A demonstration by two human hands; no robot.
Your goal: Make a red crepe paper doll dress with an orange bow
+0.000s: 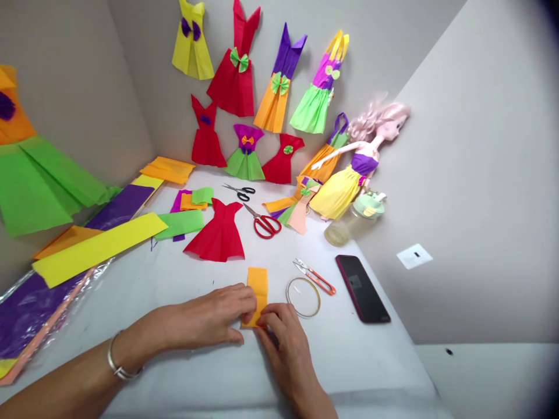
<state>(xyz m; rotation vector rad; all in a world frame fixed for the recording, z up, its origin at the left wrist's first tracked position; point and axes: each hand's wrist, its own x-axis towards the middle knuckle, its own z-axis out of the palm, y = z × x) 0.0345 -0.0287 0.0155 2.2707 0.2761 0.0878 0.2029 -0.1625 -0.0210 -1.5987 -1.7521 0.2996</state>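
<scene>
A small orange strip of crepe paper (pixel 257 282) lies on the white-covered table with its lower end between my hands. My left hand (pixel 213 317) has its curled fingers pressed on the strip's left edge, the thumb lying lower and apart. At the lower right corner, my right hand (pixel 283 343) pinches the paper with bent fingers and thumb; its fingertips are partly hidden. Just beyond the strip sits a red paper dress (pixel 219 233). Right of it lie a gold wire ring (pixel 303 314) and orange-handled thread snips (pixel 321 280).
Red-handled scissors (pixel 264 226) and black-handled scissors (pixel 244 192) lie further back. A phone (pixel 363 288), a jar (pixel 345 228) and a pink-haired doll (pixel 364 166) are at right. Folded coloured papers (pixel 100 247) cover the left side. Several paper dresses (pixel 279 81) hang on the wall.
</scene>
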